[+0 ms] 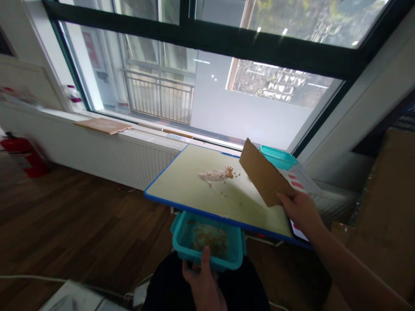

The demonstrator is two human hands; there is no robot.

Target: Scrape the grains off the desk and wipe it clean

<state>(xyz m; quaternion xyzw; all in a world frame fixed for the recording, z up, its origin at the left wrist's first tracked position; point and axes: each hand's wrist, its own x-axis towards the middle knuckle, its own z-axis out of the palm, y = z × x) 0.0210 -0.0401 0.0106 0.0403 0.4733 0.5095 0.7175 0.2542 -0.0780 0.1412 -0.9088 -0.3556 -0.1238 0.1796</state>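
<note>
So the left hand point(204, 278) has the near side of a teal tub point(227, 262), thumb hooked over the rim and the fingers down around the outside, closed on it, though I can't tell how much of the underside they've got. The tub sits just below the near edge of a pale yellow table point(184, 190) with blue trim, over the person's dark-clothed lap point(249, 289), and there's a scatter of tan grains point(210, 239) in the bottom. The right hand point(298, 207) is pinched shut on the near right end of a flat bit of cardboard point(264, 172), which is tilted above the right half of the table, its far end pointing up and left. Left of that, around the middle of the tabletop, is a streaky pile point(215, 174) of whitish powder mixed with brownish grains, plus a few loose ones close by. A second teal container point(278, 157) is at the far right corner, and way off left a red fire extinguisher point(26, 155) stands on the wood floor point(81, 216).
</note>
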